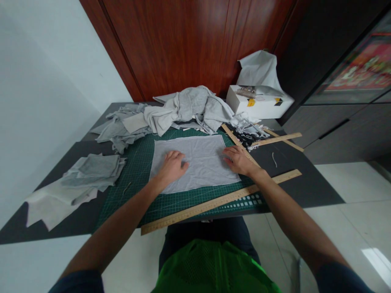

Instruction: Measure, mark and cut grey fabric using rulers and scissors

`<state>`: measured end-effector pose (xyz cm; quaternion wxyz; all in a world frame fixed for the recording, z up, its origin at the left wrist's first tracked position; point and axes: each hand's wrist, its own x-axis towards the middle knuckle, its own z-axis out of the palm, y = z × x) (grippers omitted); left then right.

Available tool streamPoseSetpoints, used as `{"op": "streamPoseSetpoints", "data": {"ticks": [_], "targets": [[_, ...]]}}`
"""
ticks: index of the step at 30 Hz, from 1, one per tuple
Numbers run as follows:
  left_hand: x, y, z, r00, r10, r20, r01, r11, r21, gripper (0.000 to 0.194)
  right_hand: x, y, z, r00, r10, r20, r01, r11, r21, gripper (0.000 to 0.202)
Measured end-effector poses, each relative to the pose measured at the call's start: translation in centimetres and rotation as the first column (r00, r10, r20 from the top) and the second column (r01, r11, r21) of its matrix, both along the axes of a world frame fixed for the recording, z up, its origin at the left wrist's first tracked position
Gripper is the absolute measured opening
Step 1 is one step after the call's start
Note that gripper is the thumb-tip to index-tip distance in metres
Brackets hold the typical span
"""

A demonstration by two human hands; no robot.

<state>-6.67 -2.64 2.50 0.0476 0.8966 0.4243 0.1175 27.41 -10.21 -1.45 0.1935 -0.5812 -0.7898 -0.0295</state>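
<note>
A light grey rectangle of cloth [203,162] lies spread on a green cutting mat [134,154], with small creases across it. On the left part of the cloth rests my left hand [173,165], its thumb apart from the other fingers. My right hand [238,159] lies over the cloth's right edge, fingers stretched out towards its middle. Neither hand grips anything that I can see. Below the cloth, a long wooden ruler [195,209] slants along the near edge of the table, passing under my right forearm.
Heaped grey fabric [195,106] lines the back of the table. Folded cloth pieces [94,171] lie at the left. Behind, at the right, stands a white box [259,103]. More wooden rulers [276,139] cross near fabric scraps [249,126]. A short cord [274,159] lies at the right.
</note>
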Motion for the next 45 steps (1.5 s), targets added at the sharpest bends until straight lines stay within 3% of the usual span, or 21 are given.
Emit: {"op": "streamPoseSetpoints", "data": {"ticks": [2,4,7,9,11,14,17,19,24,30,32,34,37,39,43,45], "targets": [[1.0,-1.8,0.8,0.968,-0.248,0.046,0.251,0.965,-0.077,0.017,0.2,0.1,0.3,0.999,0.027,-0.035,-0.026,0.999,0.036,0.034],[2.2,-3.8,1.1,0.877,-0.474,0.077,0.48,0.865,-0.148,0.021,0.2,0.2,0.7,0.997,0.036,-0.067,-0.032,0.998,0.061,0.032],[4.0,-6.5,0.7,0.759,-0.649,0.051,0.642,0.734,-0.223,0.034,0.3,0.3,1.0,0.994,0.048,-0.094,-0.041,0.996,0.077,0.032],[4.9,-7.5,0.3,0.718,-0.696,0.009,0.678,0.697,-0.231,0.041,0.5,0.4,0.9,0.994,0.05,-0.096,-0.044,0.997,0.062,0.031],[5.5,-8.0,0.2,0.699,-0.714,-0.037,0.691,0.688,-0.224,0.04,0.9,0.3,0.6,0.996,-0.002,-0.084,0.004,1.0,0.022,0.029],[5.9,-8.1,0.5,0.701,-0.708,-0.091,0.677,0.7,-0.229,0.027,2.0,0.0,0.2,0.973,-0.231,-0.029,0.23,0.973,-0.031,0.026],[6.0,-8.3,0.8,0.746,-0.655,-0.122,0.62,0.749,-0.235,0.019,3.1,-0.7,0.1,0.881,-0.471,0.033,0.473,0.879,-0.066,0.029],[6.1,-8.4,0.9,0.791,-0.6,-0.123,0.563,0.791,-0.239,0.017,3.6,-1.0,0.2,0.827,-0.56,0.047,0.562,0.822,-0.096,0.032],[5.9,-8.3,1.6,0.883,-0.466,-0.06,0.434,0.858,-0.276,0.015,4.0,-1.0,1.2,0.773,-0.632,0.057,0.632,0.758,-0.163,0.033],[4.2,-6.4,3.0,0.926,-0.377,0.023,0.371,0.896,-0.242,0.013,5.4,-0.3,2.7,0.697,-0.703,0.139,0.716,0.672,-0.191,0.033],[3.3,-5.3,3.0,0.934,-0.355,0.036,0.355,0.911,-0.21,0.012,6.1,-0.1,3.0,0.699,-0.71,0.09,0.714,0.685,-0.142,0.028],[2.3,-3.9,2.6,0.938,-0.344,0.049,0.347,0.92,-0.184,0.011,6.5,0.2,3.3,0.752,-0.659,0.0,0.658,0.751,-0.058,0.029],[0.9,-1.9,1.6,0.942,-0.328,0.067,0.335,0.928,-0.162,0.014,5.9,0.6,3.4,0.882,-0.453,-0.125,0.462,0.885,0.051,0.029],[0.1,-0.9,1.0,0.944,-0.32,0.08,0.33,0.929,-0.167,0.014,4.7,0.7,3.2,0.934,-0.305,-0.186,0.321,0.945,0.06,0.028],[-0.8,-0.5,0.0,0.938,-0.33,0.106,0.344,0.922,-0.179,0.012,1.7,-0.5,2.3,0.958,-0.074,-0.278,0.077,0.997,0.0,0.023],[-1.1,-0.6,-0.5,0.936,-0.336,0.108,0.351,0.919,-0.181,0.012,0.8,-1.6,1.7,0.952,-0.024,-0.305,0.025,1.0,0.001,0.022]]}}
